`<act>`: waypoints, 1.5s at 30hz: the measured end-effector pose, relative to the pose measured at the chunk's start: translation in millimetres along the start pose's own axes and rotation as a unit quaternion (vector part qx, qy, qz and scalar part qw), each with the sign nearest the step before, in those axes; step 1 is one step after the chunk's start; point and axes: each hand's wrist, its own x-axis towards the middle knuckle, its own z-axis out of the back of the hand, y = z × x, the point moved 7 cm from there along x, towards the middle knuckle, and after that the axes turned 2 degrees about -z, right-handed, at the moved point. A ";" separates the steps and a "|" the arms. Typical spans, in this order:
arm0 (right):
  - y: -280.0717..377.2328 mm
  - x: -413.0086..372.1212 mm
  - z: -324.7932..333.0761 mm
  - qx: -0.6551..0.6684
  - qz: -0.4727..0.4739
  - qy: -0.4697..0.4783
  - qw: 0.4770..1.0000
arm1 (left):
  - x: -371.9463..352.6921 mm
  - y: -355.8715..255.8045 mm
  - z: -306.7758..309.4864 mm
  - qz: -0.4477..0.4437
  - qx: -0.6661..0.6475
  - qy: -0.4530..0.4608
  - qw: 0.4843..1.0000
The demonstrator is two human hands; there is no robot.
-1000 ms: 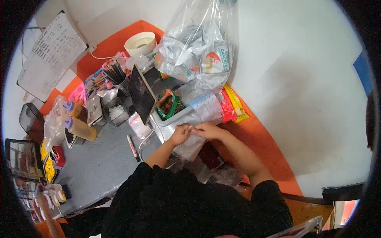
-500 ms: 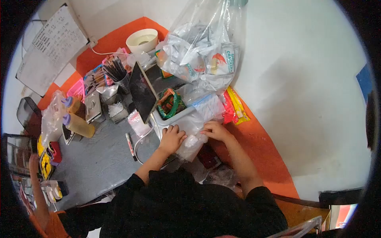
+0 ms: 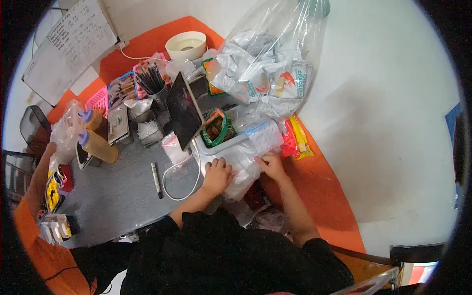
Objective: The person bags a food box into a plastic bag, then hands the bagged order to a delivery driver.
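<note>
Clear plastic bags (image 3: 244, 178) lie in a crumpled layer at the front of a grey tray (image 3: 223, 146). My left hand (image 3: 218, 175) rests on the left side of this plastic, fingers stretched out and slightly apart. On the other side, my right hand (image 3: 270, 165) pinches the edge of the plastic between thumb and fingers. Just beyond my hands, the tray holds an open green packet (image 3: 218, 129) and more clear plastic. A tablet (image 3: 183, 110) stands tilted beside the tray, with a white cable (image 3: 164, 189) looping near my left wrist.
A large clear sack of cracker packets (image 3: 268, 73) stands behind. Red and yellow sachets (image 3: 300, 137) lie right of the tray. Squeeze bottles (image 3: 98, 146), metal containers (image 3: 147, 129) and a marker (image 3: 156, 180) occupy the left. A co-worker's arm (image 3: 43, 172) reaches in at far left.
My view has shifted slightly. My hands stay at the plastic, the right one a little farther from the left. The co-worker's hand has moved up to a clear bag at far left.
</note>
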 end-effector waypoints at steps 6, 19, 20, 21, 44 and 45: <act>26.8 -1.0 -9.2 -0.083 -0.123 0.029 0.989 | -12.6 -40.5 6.6 -0.129 -0.019 -0.064 0.989; 21.5 5.7 -24.2 -0.175 -0.075 0.056 0.980 | -65.1 -21.3 88.3 -0.155 -0.168 -0.070 0.971; 20.3 8.3 -26.1 -0.172 -0.063 0.060 0.981 | -74.8 -10.9 91.8 -0.146 -0.163 -0.077 0.973; 12.4 8.5 -30.8 -0.204 -0.091 0.081 0.971 | -87.0 5.2 93.5 -0.105 -0.148 -0.083 0.980; 351.0 -29.9 11.5 -0.115 0.075 -0.344 0.929 | -179.9 82.2 142.9 -0.151 -0.515 0.195 0.821; 364.2 -29.5 -16.7 -0.061 0.076 -0.317 0.943 | -192.5 76.1 142.7 -0.152 -0.512 0.202 0.821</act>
